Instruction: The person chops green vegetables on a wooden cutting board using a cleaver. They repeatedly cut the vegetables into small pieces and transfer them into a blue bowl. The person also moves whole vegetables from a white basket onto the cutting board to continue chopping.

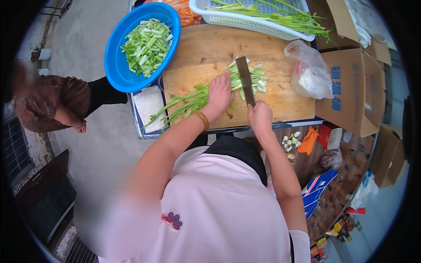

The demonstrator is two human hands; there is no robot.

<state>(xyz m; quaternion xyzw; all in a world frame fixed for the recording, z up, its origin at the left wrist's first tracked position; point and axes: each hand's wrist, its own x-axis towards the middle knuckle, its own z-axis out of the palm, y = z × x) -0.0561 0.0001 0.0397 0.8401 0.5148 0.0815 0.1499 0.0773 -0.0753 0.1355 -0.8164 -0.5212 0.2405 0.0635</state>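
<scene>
My left hand [221, 92] presses down on a bunch of celery stalks [192, 100] on the wooden cutting board [276, 105]; their leafy ends trail left past the board's edge. In my right hand [260, 115] is the handle of a cleaver [245, 80], its blade across the stalks just right of my left fingers. Short cut celery pieces [260, 79] lie to the right of the blade. A blue plastic basin [110, 62] at the upper left holds many cut celery pieces [148, 47].
Behind the board stands a white plastic basket [227, 19] with celery. A knotted plastic bag [312, 79] sits at the board's right, beside a cardboard box [348, 92]. A folded white cloth [149, 107] lies left. Another person [52, 102] is at the far left.
</scene>
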